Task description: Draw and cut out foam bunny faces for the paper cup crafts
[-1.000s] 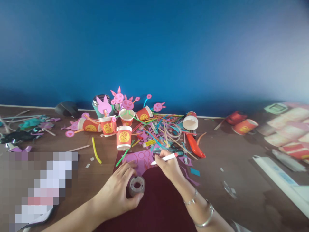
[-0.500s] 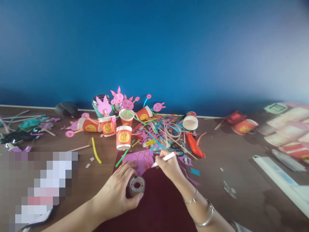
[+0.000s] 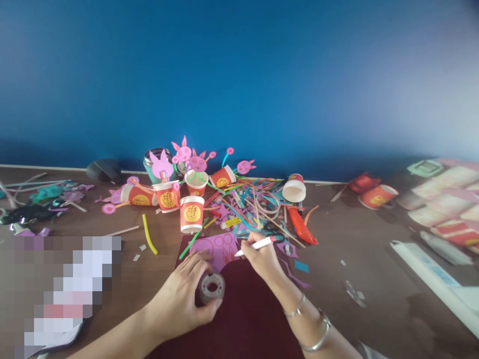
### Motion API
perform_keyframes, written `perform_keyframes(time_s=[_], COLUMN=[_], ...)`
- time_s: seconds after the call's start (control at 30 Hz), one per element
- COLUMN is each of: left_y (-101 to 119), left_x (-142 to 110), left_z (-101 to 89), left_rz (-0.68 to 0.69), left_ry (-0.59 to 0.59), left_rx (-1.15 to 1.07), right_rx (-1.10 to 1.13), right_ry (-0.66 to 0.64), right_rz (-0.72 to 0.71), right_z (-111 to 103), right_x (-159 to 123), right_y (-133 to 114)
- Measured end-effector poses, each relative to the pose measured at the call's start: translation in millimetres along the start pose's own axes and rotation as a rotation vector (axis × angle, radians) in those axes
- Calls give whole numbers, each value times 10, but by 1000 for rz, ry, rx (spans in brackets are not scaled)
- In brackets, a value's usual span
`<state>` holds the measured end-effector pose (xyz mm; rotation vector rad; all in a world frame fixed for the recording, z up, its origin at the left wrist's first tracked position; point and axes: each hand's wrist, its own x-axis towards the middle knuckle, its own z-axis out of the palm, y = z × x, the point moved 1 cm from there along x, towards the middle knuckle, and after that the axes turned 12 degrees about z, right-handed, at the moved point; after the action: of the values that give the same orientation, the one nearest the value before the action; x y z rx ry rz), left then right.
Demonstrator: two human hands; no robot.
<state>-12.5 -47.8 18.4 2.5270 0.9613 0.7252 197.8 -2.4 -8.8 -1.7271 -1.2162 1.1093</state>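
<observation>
My left hand (image 3: 183, 289) curves round a grey roll of tape (image 3: 212, 288), its fingertips lying at the near edge of a purple sheet (image 3: 204, 244). Red outlines of ovals, circles and pointed ears are drawn on that sheet. A white marker with a red end (image 3: 258, 244) is gripped in my right hand (image 3: 262, 257), its tip pointing left, close to the ear outlines. Whether the tip touches the sheet I cannot tell. Beneath both hands lies a dark maroon mat (image 3: 250, 314).
Behind the sheet stand red paper cups (image 3: 192, 214) with pink rabbit faces. A heap of straws and scraps (image 3: 258, 204) spreads to their right. A red pouch-like piece (image 3: 301, 227) and a fallen cup (image 3: 294, 189) lie beyond my right hand. A white strip (image 3: 426, 274) is far right.
The marker tip has shifted very slightly, staying by the ear outlines. My left hand and the tape roll keep their place. The whole view has tilted a little.
</observation>
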Motion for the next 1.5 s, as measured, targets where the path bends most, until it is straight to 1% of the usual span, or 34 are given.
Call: perform_keyframes(time_s=[0.07,0.17,0.23,0.33,0.4,0.47,0.6,0.67,0.7,0.8,0.83,0.9,0.97,1.03,1.1,1.13,1.2,1.27,1.37,1.43,1.5], left_y=[-10,-33,-45,-54,-65,-94,-190,-211,-207,-128,-85,17,120,196,236,240,225,190,139,123,124], left_x=[-1,2,8,20,24,20,-16,-43,-56,-83,-82,-54,8,86,149,168,174,148,98,88,102], left_z=[3,5,-1,-18,-23,-13,23,19,8,-37,-46,-34,38,161,296,355,445,494,526,536,539], left_rz=[-7,-28,-34,-37,-43,-59,-119,-112,-108,-124,-129,-104,-5,60,120,133,168,206,258,272,275], left_ry=[2,26,67,147,202,247,250,214,176,44,17,0,-37,-133,-219,-242,-248,-212,-145,-140,-169], left_rx=[-14,-43,-49,-24,6,41,120,159,174,252,295,382,415,393,432,459,499,531,564,574,577], right_rx=[18,175,323,524,627,680,654,638,625,558,536,503,492,504,534,547,542,477,313,216,140], right_ry=[-29,-104,-80,-5,7,0,-30,-50,-65,-114,-123,-129,-124,-128,-150,-172,-219,-227,-137,-71,-46], right_rz=[14,84,92,32,4,11,21,18,19,17,19,36,63,104,170,205,246,219,76,-53,-138], right_z=[-3,-22,-49,-96,-116,-124,-112,-99,-92,-70,-63,-50,-41,-30,-12,4,51,111,195,225,231], right_x=[-3,-1,5,20,30,39,41,24,12,-31,-43,-59,-64,-57,-36,-22,16,57,107,127,143], right_y=[-2,-8,-20,-46,-56,-55,-51,-62,-71,-101,-109,-123,-141,-175,-225,-252,-302,-322,-271,-206,-145])
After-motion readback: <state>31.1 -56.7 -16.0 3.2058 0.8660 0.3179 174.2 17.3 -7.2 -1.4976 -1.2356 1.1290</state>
